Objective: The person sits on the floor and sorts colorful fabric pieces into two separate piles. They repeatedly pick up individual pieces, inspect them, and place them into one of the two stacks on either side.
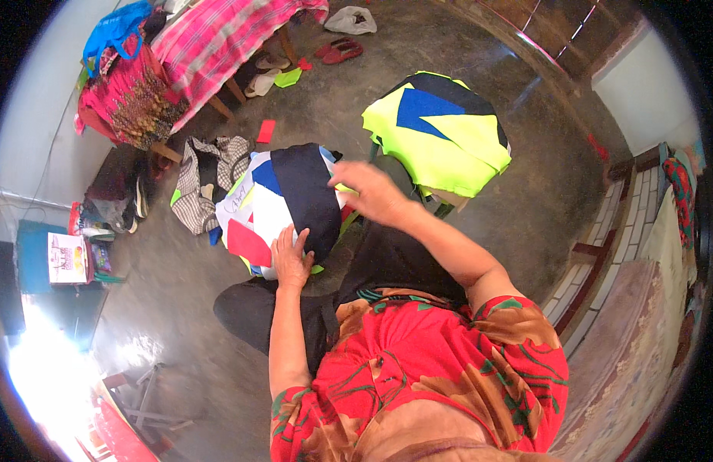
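A pile of cut cloth pieces lies in front of me, with a dark navy piece (304,189) across its right side. A white piece (273,209), a blue piece (267,178) and a red piece (249,242) show beside it. My left hand (292,260) rests on the near edge of the pile, fingers spread flat over the white and navy cloth. At the pile's right edge is my right hand (368,191), its fingers apart and slightly blurred; whether they touch the navy cloth I cannot tell. Farther right stands a second pile, mostly neon yellow cloth (464,158) with blue and dark pieces on top.
Checked cloth (193,189) lies on the floor left of the near pile, by a small red scrap (266,131). A bed with a pink plaid cover (218,54) stands at the far left. Red shoes (339,51) and a pale plastic bag (351,21) lie beyond.
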